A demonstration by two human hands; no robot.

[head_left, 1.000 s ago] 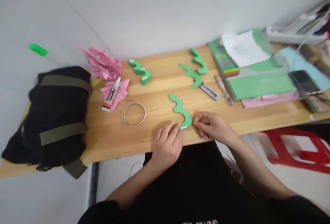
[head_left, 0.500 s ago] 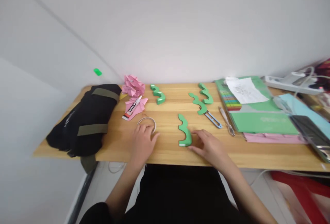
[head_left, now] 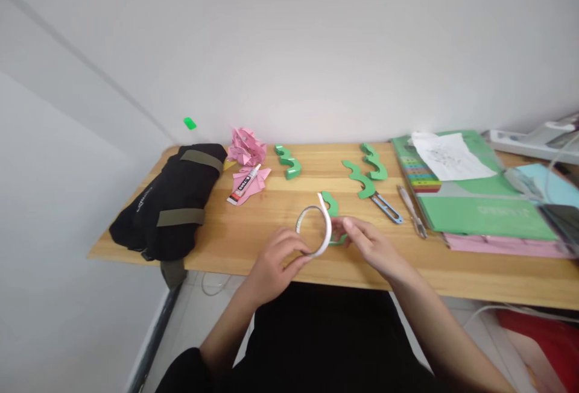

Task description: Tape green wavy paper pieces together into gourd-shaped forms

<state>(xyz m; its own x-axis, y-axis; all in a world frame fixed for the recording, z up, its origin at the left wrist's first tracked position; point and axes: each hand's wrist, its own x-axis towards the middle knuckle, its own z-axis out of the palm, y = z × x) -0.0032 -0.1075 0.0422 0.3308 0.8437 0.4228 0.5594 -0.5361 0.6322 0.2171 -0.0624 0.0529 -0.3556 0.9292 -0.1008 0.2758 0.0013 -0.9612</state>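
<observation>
My left hand (head_left: 278, 263) holds a roll of white tape (head_left: 326, 233) on edge above the table, thumb and fingers pinching its lower left rim. A loose tape end sticks up from the top of the roll. My right hand (head_left: 368, 247) is at the roll's right side, fingers partly curled and apart, with nothing visible between them; whether they touch the tape I cannot tell. Behind the roll and my right fingers lies a wavy green piece (head_left: 332, 203), partly hidden. Two more such green pieces lie farther right, and another green piece (head_left: 289, 163) is near the wall.
A black bag (head_left: 174, 200) lies on the left. Crumpled pink paper (head_left: 246, 147) and a glue tube (head_left: 244, 185) are beside it. Blue thread snips (head_left: 388, 208), a pen (head_left: 411, 212), a green folder (head_left: 488, 218) and a power strip (head_left: 525, 141) are on the right.
My left hand has lifted the tape roll off the table and brought it rightward, over the near green piece. My right hand has come up from beside that piece to the roll. The view has shifted slightly.
</observation>
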